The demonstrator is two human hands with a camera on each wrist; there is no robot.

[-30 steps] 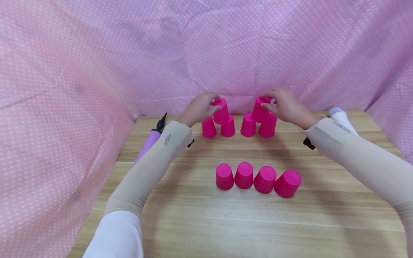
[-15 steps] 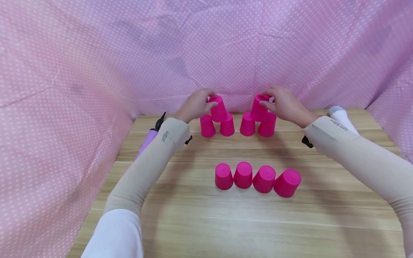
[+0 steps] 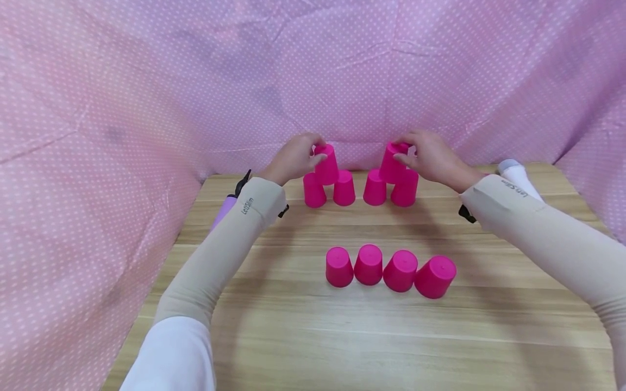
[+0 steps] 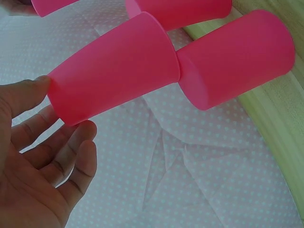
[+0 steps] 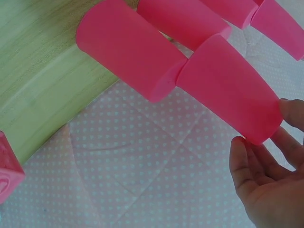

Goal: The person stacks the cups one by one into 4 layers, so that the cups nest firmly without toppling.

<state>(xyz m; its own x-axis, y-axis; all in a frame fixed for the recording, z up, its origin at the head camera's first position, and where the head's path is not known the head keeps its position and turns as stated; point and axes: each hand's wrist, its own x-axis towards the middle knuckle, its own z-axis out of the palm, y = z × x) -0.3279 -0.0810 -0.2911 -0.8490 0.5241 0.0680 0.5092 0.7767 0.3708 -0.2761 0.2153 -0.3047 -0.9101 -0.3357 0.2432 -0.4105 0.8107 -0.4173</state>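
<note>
My left hand pinches a pink cup near its upturned base, thumb on one side and fingers on the other. That cup stands upside down across two more cups, a left one and a right one. Likewise my right hand pinches another upturned cup on top of a second pair, a left cup and a right cup. In the left wrist view, the held cup's rim touches a lower cup. The right wrist view shows the same contact.
A row of several upturned pink cups stands nearer on the wooden table. A purple pump with a black nozzle lies left; a white object lies right. Pink dotted cloth hangs behind. A pink block shows in the right wrist view.
My left hand has shifted its cup slightly left, and the cup, tilted half a second ago, now sits straighter over its pair. The right hand and its cup have hardly moved.
</note>
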